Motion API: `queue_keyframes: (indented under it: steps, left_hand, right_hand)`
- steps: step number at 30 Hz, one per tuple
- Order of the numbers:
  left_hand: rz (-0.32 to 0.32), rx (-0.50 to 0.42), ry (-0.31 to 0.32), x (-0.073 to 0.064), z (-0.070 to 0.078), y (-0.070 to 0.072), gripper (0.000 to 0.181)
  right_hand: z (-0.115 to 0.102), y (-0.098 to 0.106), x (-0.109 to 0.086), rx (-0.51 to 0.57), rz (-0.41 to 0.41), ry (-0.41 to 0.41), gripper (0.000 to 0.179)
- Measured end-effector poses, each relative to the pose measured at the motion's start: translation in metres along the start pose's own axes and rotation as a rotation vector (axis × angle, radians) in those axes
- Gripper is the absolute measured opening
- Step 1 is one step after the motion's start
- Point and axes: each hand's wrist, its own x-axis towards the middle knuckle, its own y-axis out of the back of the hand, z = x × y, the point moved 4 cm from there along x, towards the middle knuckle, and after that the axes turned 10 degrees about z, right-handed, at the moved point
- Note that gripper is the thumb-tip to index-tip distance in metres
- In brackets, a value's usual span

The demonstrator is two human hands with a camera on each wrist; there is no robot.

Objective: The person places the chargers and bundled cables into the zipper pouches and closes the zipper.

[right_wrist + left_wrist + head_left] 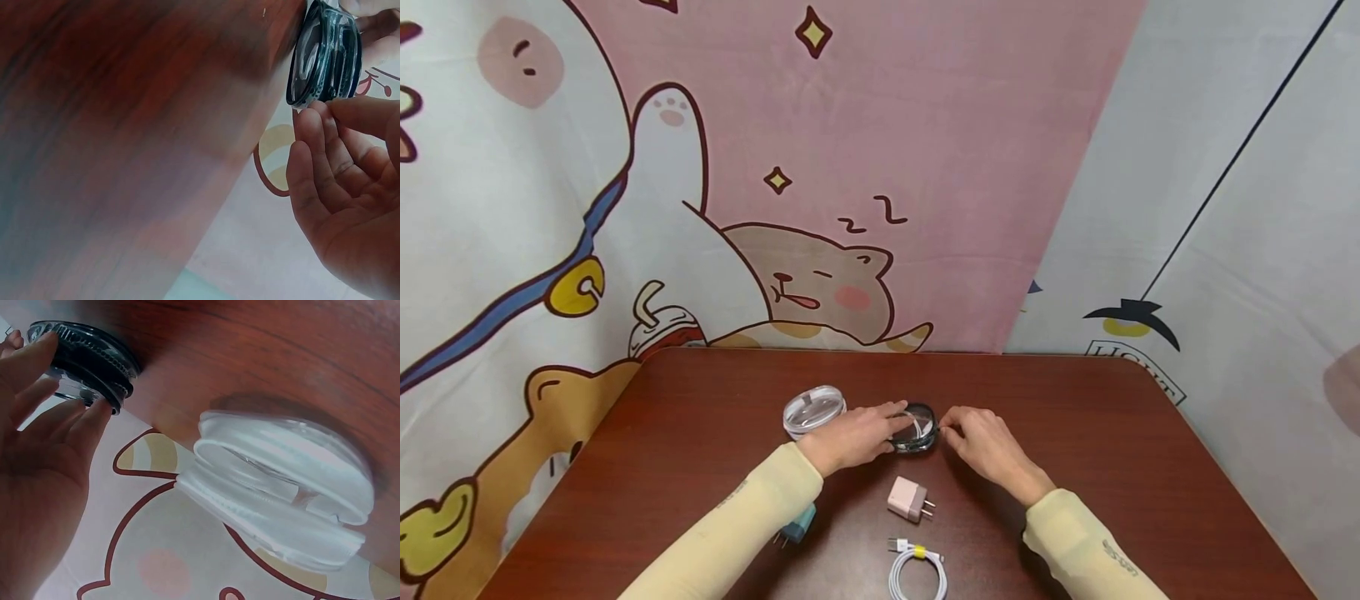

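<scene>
A small round zip case [915, 427] with clear faces and black trim lies on the table, something white showing through its top. My left hand [856, 435] holds it from the left, thumb and fingers around its rim in the left wrist view. At its right edge my right hand [991, 446] pinches with thumb and index finger; the tiny part between the fingertips is hidden. A similar zip case [281, 487] with white trim stands left of my left hand, its two halves parted in the left wrist view.
Nearer on the brown table [722, 400] lie a pink plug adapter [907, 498] and a coiled white cable [917, 575] with a yellow tie. A teal plug adapter [799, 525] is partly covered by my left sleeve. A printed cloth [955, 167] hangs behind the table's far edge.
</scene>
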Motion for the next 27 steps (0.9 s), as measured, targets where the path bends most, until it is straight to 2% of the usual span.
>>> queue_keyframes:
  steps: [9, 13, 18, 27]
  left_hand:
    - [-0.023, -0.006, 0.059, 0.005, 0.0, -0.002, 0.051]
    - [-0.039, 0.011, 0.083, 0.007, 0.001, -0.005, 0.049]
    - [-0.029, 0.024, 0.077, 0.009, 0.003, -0.006, 0.048]
    - [-0.019, 0.056, 0.062, 0.009, 0.005, -0.005, 0.045]
  right_hand:
    - [-0.001, 0.0, 0.0, -0.009, 0.003, 0.001, 0.006]
    - [-0.005, -0.002, -0.003, -0.001, -0.016, 0.03, 0.005]
    - [-0.011, -0.005, -0.006, 0.012, -0.031, 0.07, 0.007]
    - [-0.015, -0.009, -0.007, 0.035, -0.034, 0.056, 0.009]
